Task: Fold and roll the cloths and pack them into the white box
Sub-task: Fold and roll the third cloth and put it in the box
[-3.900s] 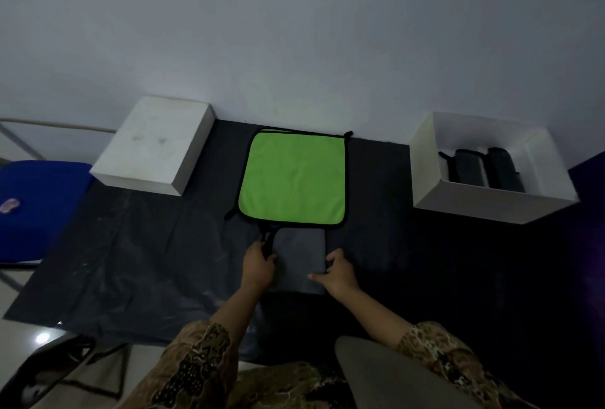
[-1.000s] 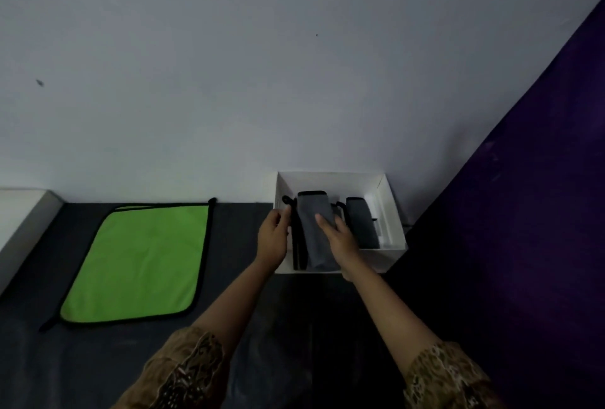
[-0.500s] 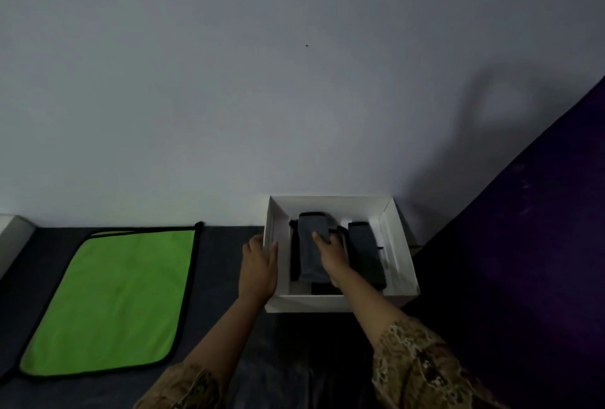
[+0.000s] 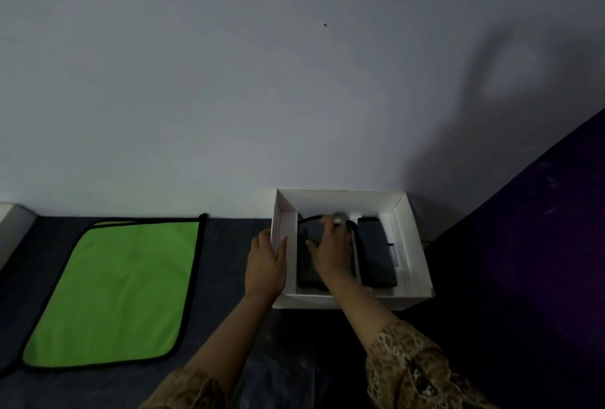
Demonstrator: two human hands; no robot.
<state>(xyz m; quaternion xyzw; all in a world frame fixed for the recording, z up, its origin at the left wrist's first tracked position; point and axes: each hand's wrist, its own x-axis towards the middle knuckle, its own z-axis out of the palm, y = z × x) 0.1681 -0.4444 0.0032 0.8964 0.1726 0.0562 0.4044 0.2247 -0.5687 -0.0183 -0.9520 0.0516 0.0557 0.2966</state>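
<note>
The white box (image 4: 412,241) against the wall holds two dark rolled cloths (image 4: 375,251). The right hand (image 4: 330,253) lies flat, fingers straight, on the left roll. The left hand (image 4: 265,266) rests flat on the box's left wall. One green cloth (image 4: 111,291) lies spread on the floor.

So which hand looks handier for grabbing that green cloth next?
Probably the left hand: it rests on the white box's left wall, on the green cloth's side. The right hand is inside the box, pressing on a rolled dark cloth.
</note>
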